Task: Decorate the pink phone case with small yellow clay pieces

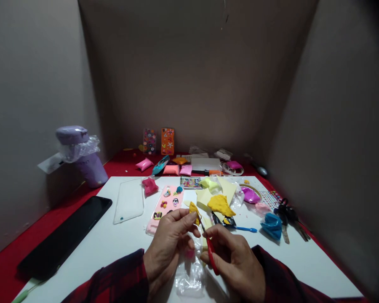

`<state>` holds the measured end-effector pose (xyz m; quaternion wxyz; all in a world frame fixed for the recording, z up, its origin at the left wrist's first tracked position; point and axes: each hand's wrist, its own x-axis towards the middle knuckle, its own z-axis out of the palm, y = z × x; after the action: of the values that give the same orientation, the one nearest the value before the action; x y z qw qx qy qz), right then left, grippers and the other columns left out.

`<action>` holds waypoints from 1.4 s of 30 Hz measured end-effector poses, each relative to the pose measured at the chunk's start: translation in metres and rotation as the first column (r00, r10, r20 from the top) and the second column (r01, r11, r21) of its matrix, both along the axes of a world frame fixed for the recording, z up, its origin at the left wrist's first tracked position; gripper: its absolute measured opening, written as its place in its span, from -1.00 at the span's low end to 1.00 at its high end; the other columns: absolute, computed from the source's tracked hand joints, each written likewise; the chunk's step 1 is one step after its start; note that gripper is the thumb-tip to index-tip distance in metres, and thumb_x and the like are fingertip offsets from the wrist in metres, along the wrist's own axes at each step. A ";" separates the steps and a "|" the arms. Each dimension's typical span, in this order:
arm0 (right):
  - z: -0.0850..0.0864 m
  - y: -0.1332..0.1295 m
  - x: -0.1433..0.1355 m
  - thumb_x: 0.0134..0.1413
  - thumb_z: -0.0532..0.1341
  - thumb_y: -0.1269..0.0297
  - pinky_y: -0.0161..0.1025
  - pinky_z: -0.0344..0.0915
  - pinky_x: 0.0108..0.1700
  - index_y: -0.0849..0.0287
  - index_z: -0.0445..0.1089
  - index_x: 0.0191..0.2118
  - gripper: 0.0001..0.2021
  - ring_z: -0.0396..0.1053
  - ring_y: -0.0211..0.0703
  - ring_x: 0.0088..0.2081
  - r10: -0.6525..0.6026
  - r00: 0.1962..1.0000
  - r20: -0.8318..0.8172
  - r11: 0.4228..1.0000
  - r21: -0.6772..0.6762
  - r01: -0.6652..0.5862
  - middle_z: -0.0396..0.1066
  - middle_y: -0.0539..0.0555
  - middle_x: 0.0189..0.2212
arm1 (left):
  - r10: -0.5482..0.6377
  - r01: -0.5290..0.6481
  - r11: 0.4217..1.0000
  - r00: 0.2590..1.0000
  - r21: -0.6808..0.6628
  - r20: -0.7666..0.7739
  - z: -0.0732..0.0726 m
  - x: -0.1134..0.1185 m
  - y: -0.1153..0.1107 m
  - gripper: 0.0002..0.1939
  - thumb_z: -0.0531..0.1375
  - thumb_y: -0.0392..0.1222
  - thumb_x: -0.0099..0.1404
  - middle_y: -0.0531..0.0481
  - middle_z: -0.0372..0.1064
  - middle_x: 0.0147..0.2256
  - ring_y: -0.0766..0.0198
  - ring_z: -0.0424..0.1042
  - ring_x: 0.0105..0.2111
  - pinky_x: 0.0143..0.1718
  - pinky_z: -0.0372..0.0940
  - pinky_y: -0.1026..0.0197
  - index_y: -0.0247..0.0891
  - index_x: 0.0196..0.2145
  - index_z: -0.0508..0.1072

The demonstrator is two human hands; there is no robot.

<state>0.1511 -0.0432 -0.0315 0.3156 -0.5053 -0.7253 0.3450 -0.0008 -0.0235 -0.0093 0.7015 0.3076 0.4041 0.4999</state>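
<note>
Head view: both hands occupied above the white surface (303,269).
Left hand (172,242) pinches a yellow piece (193,208), its lower part covered by the fingers; right hand (236,254) is closed round a red-handled tool (212,254), tip at the piece, contact and tool type unconfirmed. Pink phone case (169,202) partly hidden behind the left hand; clear plastic (189,280) below, contents indistinct.

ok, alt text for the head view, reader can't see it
The left hand pinches a small yellow piece; the right hand holds a red-handled tool, its tip close to that piece, above a white work surface. Beyond lie a decorated pink phone case and a larger yellow lump, with a black phone and a purple bottle at left.
</note>
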 end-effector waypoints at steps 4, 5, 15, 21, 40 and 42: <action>-0.002 0.001 0.000 -0.06 0.19 0.26 -0.36 -0.01 -0.56 0.13 0.27 -0.33 -0.86 0.07 -0.31 -0.63 0.022 1.000 -0.010 1.000 -0.007 -0.022 0.17 -0.14 -0.70 | -0.007 0.007 1.000 1.000 -0.002 0.006 0.001 0.000 -0.001 -0.79 0.26 -0.15 0.06 0.03 0.29 -0.57 0.47 0.24 -0.66 -0.70 0.11 0.43 -0.35 -0.44 0.36; -0.002 0.001 0.000 -0.05 0.19 0.25 -0.36 -0.02 -0.55 0.13 0.26 -0.33 -0.86 0.07 -0.31 -0.62 0.025 1.000 -0.010 1.000 -0.010 -0.025 0.17 -0.14 -0.70 | -0.012 0.012 1.000 1.000 -0.001 0.007 0.002 0.000 -0.001 -0.79 0.26 -0.15 0.06 0.03 0.29 -0.56 0.48 0.23 -0.67 -0.70 0.11 0.44 -0.34 -0.44 0.36; -0.003 0.001 0.003 0.00 0.16 0.22 -0.35 -0.03 -0.54 0.13 0.27 -0.31 -0.87 0.06 -0.30 -0.60 0.045 0.999 -0.010 0.999 0.005 -0.045 0.11 -0.14 -0.67 | -0.061 0.061 0.998 0.998 0.025 -0.007 -0.002 -0.001 0.000 -0.81 0.19 -0.13 0.14 0.03 0.30 -0.56 0.50 0.19 -0.68 -0.66 0.09 0.43 -0.33 -0.40 0.33; -0.003 0.001 0.001 0.01 0.12 0.23 -0.35 -0.01 -0.54 0.14 0.27 -0.32 -0.88 0.07 -0.29 -0.61 0.042 0.998 -0.040 0.999 -0.007 -0.042 0.12 -0.13 -0.68 | -0.049 0.049 0.998 0.999 0.025 -0.023 0.000 -0.001 0.000 -0.82 0.20 -0.16 0.13 0.03 0.29 -0.55 0.50 0.20 -0.66 -0.67 0.09 0.43 -0.33 -0.44 0.32; 0.001 -0.001 0.001 -0.05 0.18 0.27 -0.36 -0.06 -0.56 0.15 0.28 -0.34 -0.88 0.05 -0.32 -0.62 0.031 0.999 -0.038 0.999 -0.024 -0.032 0.13 -0.14 -0.69 | -0.041 0.045 0.998 0.995 0.041 -0.090 -0.005 -0.003 0.001 -0.86 0.19 -0.20 0.10 0.01 0.30 -0.58 0.42 0.24 -0.64 -0.67 0.12 0.39 -0.34 -0.43 0.34; -0.001 -0.001 0.001 -0.04 0.17 0.26 -0.36 -0.07 -0.57 0.15 0.27 -0.34 -0.88 0.04 -0.32 -0.63 0.032 0.998 -0.058 0.999 -0.018 -0.033 0.11 -0.15 -0.69 | -0.051 0.054 0.998 0.995 0.044 -0.084 -0.004 -0.004 0.001 -0.85 0.20 -0.18 0.10 0.01 0.29 -0.57 0.43 0.24 -0.64 -0.66 0.14 0.39 -0.33 -0.42 0.34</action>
<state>0.1524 -0.0442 -0.0320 0.3258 -0.4861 -0.7208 0.3715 -0.0044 -0.0224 -0.0136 0.6899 0.3546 0.4129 0.4773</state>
